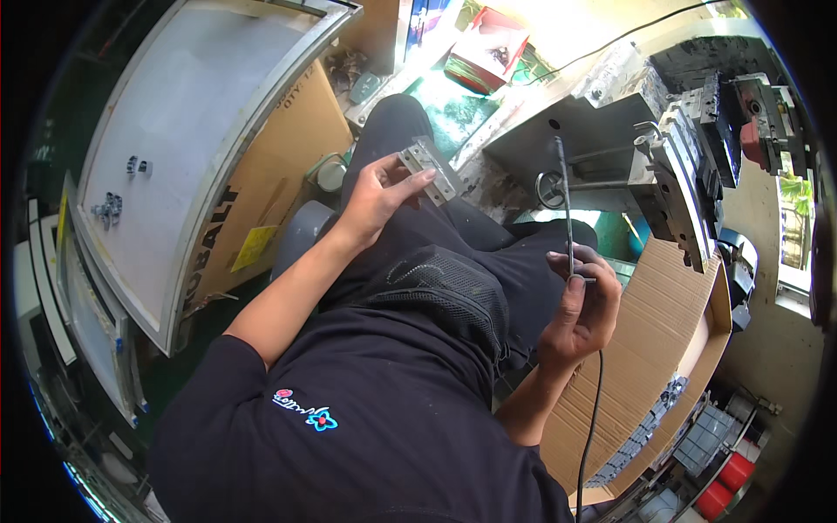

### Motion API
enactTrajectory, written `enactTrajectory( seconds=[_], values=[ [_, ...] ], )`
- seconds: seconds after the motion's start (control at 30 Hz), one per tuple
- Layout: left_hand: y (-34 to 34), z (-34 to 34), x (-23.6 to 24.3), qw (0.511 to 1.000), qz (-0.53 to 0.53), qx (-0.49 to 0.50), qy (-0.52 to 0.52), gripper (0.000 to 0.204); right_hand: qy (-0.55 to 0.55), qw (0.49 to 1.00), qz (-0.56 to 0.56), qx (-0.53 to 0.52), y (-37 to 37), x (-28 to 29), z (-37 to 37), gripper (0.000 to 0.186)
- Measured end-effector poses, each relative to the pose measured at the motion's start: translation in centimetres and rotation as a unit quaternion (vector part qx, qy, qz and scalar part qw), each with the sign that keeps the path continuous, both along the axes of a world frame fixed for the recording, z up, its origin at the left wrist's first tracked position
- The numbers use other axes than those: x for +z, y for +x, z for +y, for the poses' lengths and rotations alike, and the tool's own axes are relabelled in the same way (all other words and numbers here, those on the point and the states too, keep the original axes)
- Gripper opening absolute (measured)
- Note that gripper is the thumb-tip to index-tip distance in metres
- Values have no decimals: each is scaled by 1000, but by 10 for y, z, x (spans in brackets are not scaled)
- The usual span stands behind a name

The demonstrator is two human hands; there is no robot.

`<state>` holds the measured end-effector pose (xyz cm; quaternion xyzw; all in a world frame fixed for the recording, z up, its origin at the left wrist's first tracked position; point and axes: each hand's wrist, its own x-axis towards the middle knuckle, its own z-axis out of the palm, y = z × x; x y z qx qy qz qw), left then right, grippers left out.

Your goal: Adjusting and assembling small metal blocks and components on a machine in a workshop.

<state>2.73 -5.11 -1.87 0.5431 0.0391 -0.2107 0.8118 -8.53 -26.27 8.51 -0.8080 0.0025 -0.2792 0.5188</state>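
My left hand is raised over my lap, thumb and fingers closed on the edge of a small grey metal block with several holes in it. To the right, my right hand pinches a thin dark metal rod that points up and away from me. A short flat grey piece sits at the rod's lower end, between thumb and fingers; its kind is unclear. From below this hand a black cable hangs down; where it joins is hidden. The block and the rod are apart.
A grey machine with a handwheel stands ahead right. Beside my right arm is an open cardboard box with rows of small grey parts. On the left, a white framed board with several small metal pieces rests on a carton.
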Motion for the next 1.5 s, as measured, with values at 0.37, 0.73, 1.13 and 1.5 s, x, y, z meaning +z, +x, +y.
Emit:
enactTrajectory(
  seconds=[0.37, 0.73, 1.13, 1.5],
  values=[
    [-19, 8, 48, 919, 75, -130, -365, 27, 124, 991, -11, -43, -6, 20, 9, 11],
    [-21, 0, 107, 796, 74, -239, -551, 23, 186, 957, -221, 11, 0, 44, 13, 28],
    [-20, -18, 137, 774, 95, -310, -544, 13, 220, 948, -229, 32, -1, 51, 21, 31],
    [-24, -18, 128, 784, 57, -315, -531, 37, 221, 937, -259, 74, -12, 54, 13, 25]
  ],
)
